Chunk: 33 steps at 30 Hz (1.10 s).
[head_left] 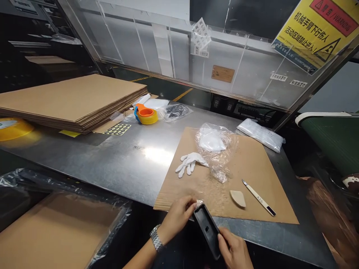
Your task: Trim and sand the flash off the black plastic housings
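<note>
Both hands on the black plastic part [208, 230]. Right hand [235, 251] closed around its near end, thumb on top. Left hand [177, 216] pinches at the far end, fingertips on a small bit of clear film [199, 203] at the part's top corner. Watch on the left wrist.

Part sits at the near edge of the metal table [117, 160], held just off the front edge of the brown cardboard sheet [252, 179], tilted with its open face up.

Progress, as a judgement: early to mid. The film bit looks only partly off the corner; can't tell how much of it is attached. Rest of the part looks bare. The knife [258, 197] and the tan scraper pad [238, 198] lie untouched on the cardboard, near the hands.

Part look: matte black, elongated, rounded-rectangle shape, shallow tray-like recess with a raised rim, 1 small hole visible in the recess floor. Rigid-looking, no visible damage.

Around it: 1 white glove [190, 163] and a crumpled clear bag [217, 149] on the cardboard, a sealed bag [260, 134] at the far right, yellow-orange tape dispenser [146, 115] and a stack of flat cardboard [70, 99] far left.
</note>
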Available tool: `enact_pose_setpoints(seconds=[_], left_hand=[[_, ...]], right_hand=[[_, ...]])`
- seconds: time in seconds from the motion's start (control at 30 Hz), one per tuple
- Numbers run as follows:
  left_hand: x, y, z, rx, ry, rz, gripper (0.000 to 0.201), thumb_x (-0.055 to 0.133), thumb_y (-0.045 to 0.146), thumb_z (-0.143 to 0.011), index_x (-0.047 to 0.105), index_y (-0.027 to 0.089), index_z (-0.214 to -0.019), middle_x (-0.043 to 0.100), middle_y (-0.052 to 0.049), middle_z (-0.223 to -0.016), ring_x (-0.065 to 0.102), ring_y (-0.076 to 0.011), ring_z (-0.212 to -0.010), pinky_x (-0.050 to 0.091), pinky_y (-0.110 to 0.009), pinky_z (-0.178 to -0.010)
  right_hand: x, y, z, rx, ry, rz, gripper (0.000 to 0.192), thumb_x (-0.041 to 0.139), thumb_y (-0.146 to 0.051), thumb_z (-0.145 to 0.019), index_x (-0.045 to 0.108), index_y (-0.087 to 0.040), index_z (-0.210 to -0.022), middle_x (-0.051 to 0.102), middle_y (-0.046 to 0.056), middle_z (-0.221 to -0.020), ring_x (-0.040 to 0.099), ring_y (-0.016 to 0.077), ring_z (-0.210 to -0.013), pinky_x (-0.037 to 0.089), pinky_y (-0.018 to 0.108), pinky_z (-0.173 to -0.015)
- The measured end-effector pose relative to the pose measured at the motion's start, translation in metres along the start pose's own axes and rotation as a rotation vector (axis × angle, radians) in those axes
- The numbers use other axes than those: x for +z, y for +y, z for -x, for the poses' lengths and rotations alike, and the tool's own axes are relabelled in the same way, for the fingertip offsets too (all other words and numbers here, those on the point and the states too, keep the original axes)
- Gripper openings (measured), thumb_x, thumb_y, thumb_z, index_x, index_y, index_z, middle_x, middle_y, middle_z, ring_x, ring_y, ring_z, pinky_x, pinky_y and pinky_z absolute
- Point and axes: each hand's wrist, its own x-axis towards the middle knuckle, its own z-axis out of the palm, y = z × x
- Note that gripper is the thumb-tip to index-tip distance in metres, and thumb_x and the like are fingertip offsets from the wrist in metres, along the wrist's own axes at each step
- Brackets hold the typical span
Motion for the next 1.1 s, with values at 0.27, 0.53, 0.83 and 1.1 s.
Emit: enact_pose_setpoints(seconds=[0.27, 0.53, 0.83, 1.1], left_hand=[[0.001, -0.001, -0.006, -0.017, -0.054, -0.033, 0.042, 0.037, 0.036, -0.087, 0.056, 0.017, -0.054, 0.055, 0.001, -0.05, 0.049, -0.0134, -0.05, 0.033, -0.024, -0.05], [0.0, 0.003, 0.005, 0.039, -0.031, -0.189, 0.036, 0.03, 0.029, -0.091, 0.064, 0.018, -0.089, 0.069, -0.005, -0.082, 0.063, -0.0194, -0.075, 0.043, -0.028, -0.067], [0.022, 0.025, 0.024, 0.163, -0.079, -0.43, 0.03, 0.032, 0.012, -0.086, 0.061, 0.014, -0.094, 0.067, -0.012, -0.078, 0.063, -0.0257, -0.074, 0.047, -0.035, -0.064], [-0.014, 0.055, 0.027, 0.22, -0.104, -0.388, 0.025, 0.036, 0.015, -0.086, 0.061, 0.018, -0.09, 0.068, -0.007, -0.073, 0.063, -0.0207, -0.066, 0.044, -0.028, -0.058]], right_hand=[[-0.007, -0.024, 0.001, -0.038, -0.068, -0.011, 0.041, 0.034, -0.04, -0.089, 0.063, -0.018, -0.071, 0.06, 0.001, -0.061, 0.054, 0.0128, -0.056, 0.04, 0.019, -0.054], [0.005, -0.008, -0.005, -0.006, 0.2, 0.181, 0.041, 0.034, -0.038, -0.091, 0.062, -0.018, -0.068, 0.06, -0.001, -0.054, 0.055, 0.0113, -0.047, 0.039, 0.016, -0.043], [0.024, -0.018, -0.014, -0.17, 0.286, 0.414, 0.05, 0.019, -0.041, -0.092, 0.061, -0.013, -0.099, 0.068, 0.009, -0.071, 0.067, 0.0229, -0.066, 0.045, 0.028, -0.056], [-0.017, -0.069, -0.045, -0.147, 0.248, 0.62, 0.033, 0.029, -0.031, -0.093, 0.059, -0.02, -0.086, 0.064, 0.003, -0.053, 0.061, 0.0176, -0.046, 0.028, 0.024, -0.043]])
